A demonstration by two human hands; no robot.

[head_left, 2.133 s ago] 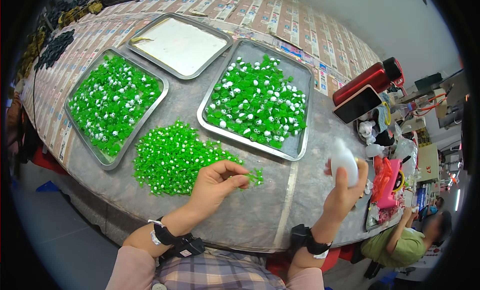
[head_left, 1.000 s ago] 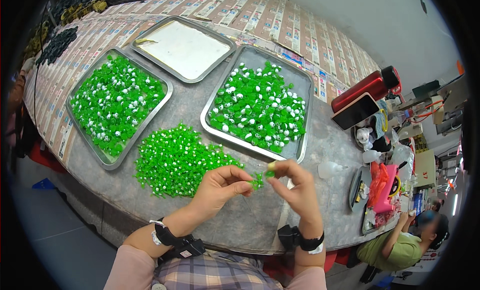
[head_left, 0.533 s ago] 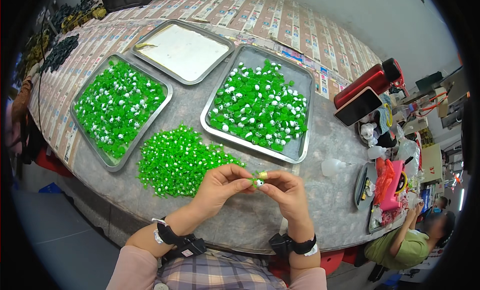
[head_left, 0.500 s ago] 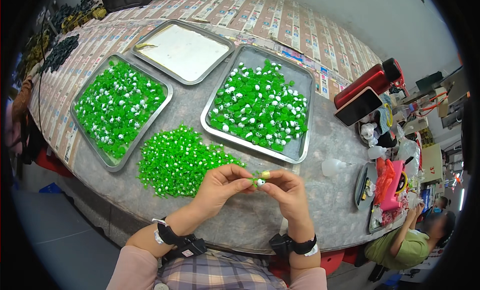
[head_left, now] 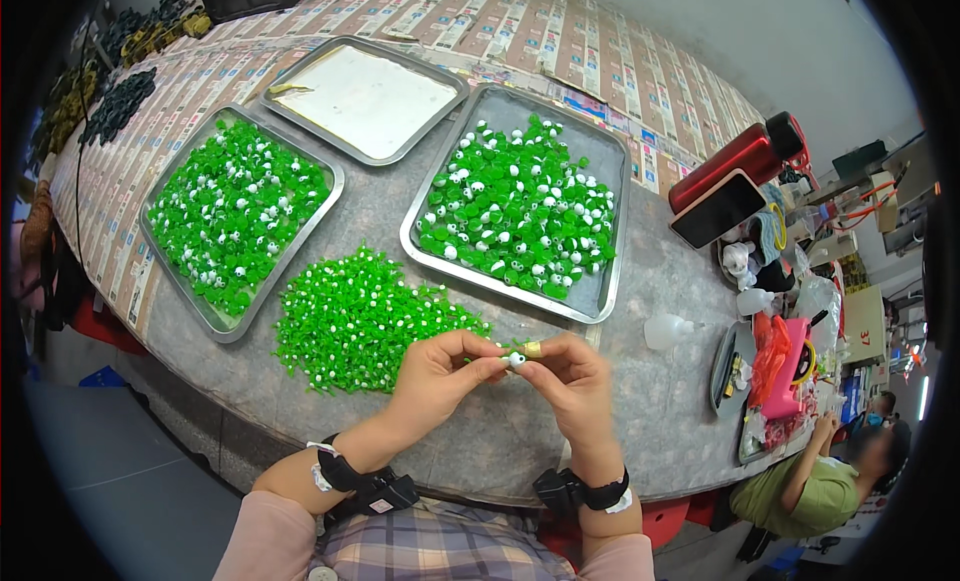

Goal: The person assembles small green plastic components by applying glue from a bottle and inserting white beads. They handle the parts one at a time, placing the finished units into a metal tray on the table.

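Note:
My left hand (head_left: pixel 437 383) and my right hand (head_left: pixel 572 389) meet fingertip to fingertip in front of me, above the table's near side. Thumb and forefinger of the right pinch a small white ball with black dots (head_left: pixel 516 360). A pinch of the left closes on a tiny green piece beside it, mostly hidden by the fingers. Yellowish tape wraps a right fingertip. Just beyond my left hand spreads a loose heap of small green-and-white pieces (head_left: pixel 365 321). A metal tray (head_left: pixel 607 306) farther off holds many green pieces and white dotted balls.
Another filled metal tray (head_left: pixel 236 333) lies to the left, a white-bottomed tray (head_left: pixel 370 101) behind. On the right are a red bottle (head_left: pixel 725 166), a phone (head_left: pixel 717 211), a small white squeeze bottle (head_left: pixel 665 332) and a pink container (head_left: pixel 785 371). Another person (head_left: pixel 815 486) sits at the far right.
The white ball has shifted slightly up and left between my fingertips, and its dots show differently. My hands have barely moved.

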